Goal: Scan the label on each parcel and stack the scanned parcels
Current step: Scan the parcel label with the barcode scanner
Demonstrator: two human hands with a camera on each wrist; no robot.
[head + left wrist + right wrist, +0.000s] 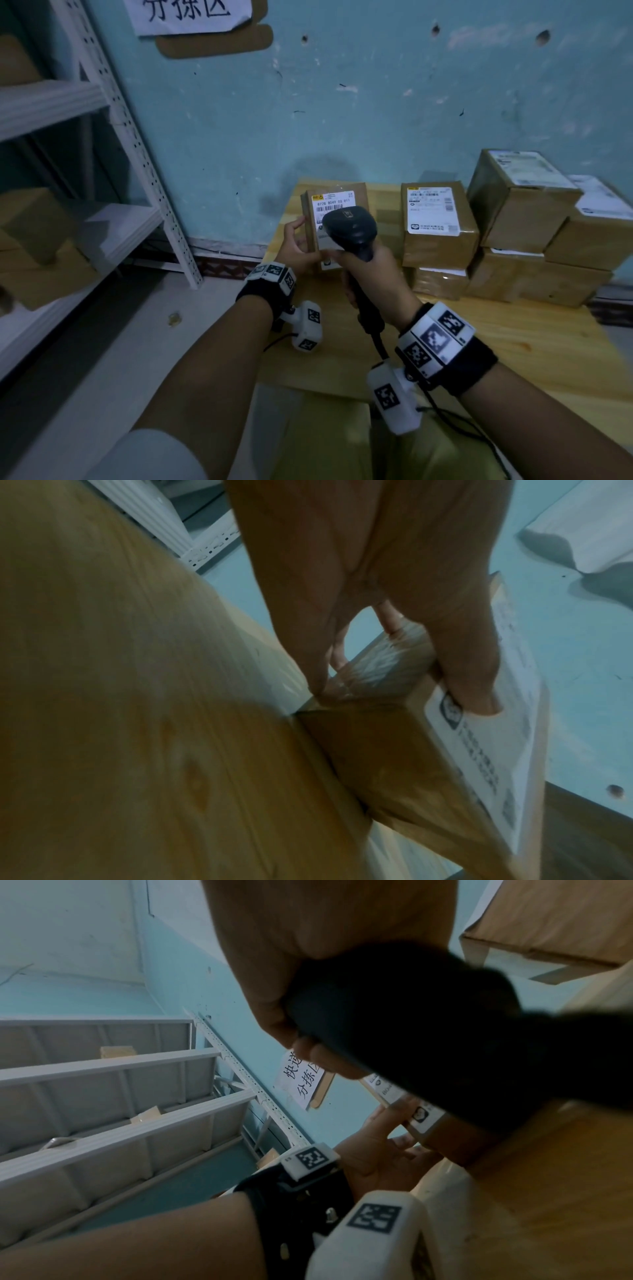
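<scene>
Left hand (297, 247) is gripping the parcel (334, 222) upright near the desk's (513, 342) back-left corner, so its label (334, 214) faces the scanner (351, 228); right hand's (371, 274) fingers are wrapping the handle.

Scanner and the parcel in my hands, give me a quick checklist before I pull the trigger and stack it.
1. Left hand grips the parcel firmly: ok.
2. Right hand holds the scanner: ok.
3. Label faces the scanner head: ok.
4. Scan beam on the barcode: cannot tell, the scanner covers part of the label.
5. Stacked parcels sit steady on the table: ok.
</scene>
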